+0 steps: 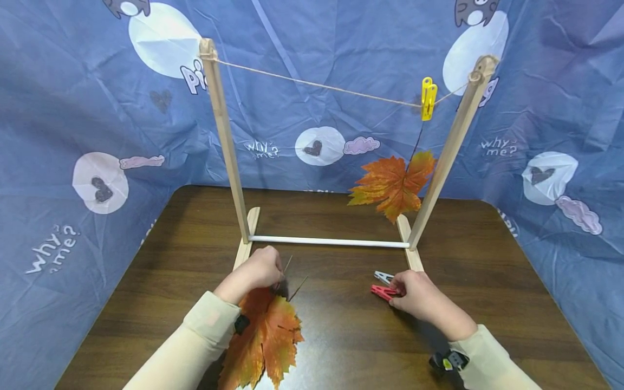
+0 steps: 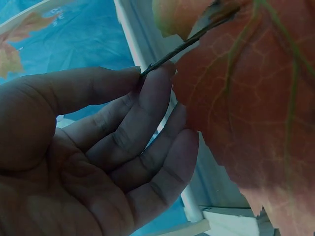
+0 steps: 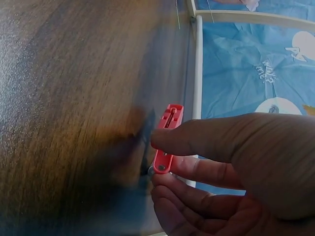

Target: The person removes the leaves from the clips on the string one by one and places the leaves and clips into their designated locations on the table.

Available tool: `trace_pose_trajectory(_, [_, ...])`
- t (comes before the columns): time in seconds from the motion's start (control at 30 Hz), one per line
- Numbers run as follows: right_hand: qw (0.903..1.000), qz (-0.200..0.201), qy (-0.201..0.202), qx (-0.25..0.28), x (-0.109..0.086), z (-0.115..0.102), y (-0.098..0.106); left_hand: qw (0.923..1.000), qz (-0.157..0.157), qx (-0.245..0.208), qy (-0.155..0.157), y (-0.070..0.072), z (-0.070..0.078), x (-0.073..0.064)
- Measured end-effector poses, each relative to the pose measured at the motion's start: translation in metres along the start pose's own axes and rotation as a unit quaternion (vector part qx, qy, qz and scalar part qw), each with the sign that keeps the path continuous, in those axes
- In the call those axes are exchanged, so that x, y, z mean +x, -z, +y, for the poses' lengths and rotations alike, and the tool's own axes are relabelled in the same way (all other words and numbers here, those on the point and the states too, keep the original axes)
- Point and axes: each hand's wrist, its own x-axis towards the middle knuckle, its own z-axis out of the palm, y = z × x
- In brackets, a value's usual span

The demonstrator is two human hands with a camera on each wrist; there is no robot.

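Observation:
My left hand (image 1: 258, 268) pinches the thin dark stem (image 2: 184, 46) of an artificial maple leaf (image 2: 256, 103) between thumb and index finger. That leaf shows its reddish, veined surface in the left wrist view. Other orange maple leaves (image 1: 278, 336) lie on the table under my left wrist, their exact number hidden. At the right, my right hand (image 1: 416, 292) pinches a red clothespin (image 3: 168, 142) between thumb and fingers. A pale grey clothespin (image 1: 383, 277) is just beyond the red one, partly hidden by my fingers.
A wooden frame with a left post (image 1: 225, 141), right post (image 1: 450, 157) and white crossbar (image 1: 326, 241) stands on the brown table (image 1: 341, 325). Twine (image 1: 312, 84) spans the posts. From it a yellow clothespin (image 1: 428, 100) hangs an orange leaf (image 1: 397, 187). Blue printed cloth (image 1: 302, 32) is behind.

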Motion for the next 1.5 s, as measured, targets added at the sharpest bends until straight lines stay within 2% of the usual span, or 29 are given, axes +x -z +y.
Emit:
trace_pose_trajectory(0.27, [0.9998, 0.007, -0.016, -0.012, 0.001, 0.0, -0.003, 0.9998, -0.005, 0.003, 0.02, -0.008, -0.003, 0.003])
trace_pose_trajectory(0.57, [0.9991, 0.008, -0.036, -0.021, 0.001, -0.001, -0.006, 0.9995, -0.007, -0.01, 0.028, -0.014, -0.003, 0.003])
trace_pose_trajectory(0.97, [0.9989, 0.015, -0.038, -0.023, 0.0, -0.001, -0.008, 0.9988, -0.011, 0.012, 0.046, -0.023, 0.0, 0.006])
trace_pose_trajectory(1.23, [0.9994, 0.011, -0.024, -0.022, 0.0, 0.001, -0.004, 0.9987, -0.007, 0.004, 0.051, -0.021, -0.001, 0.006])
trace_pose_trajectory(1.5, [0.9997, 0.015, -0.016, 0.007, -0.001, 0.0, 0.021, 0.999, 0.005, -0.001, 0.045, -0.011, -0.001, 0.002])
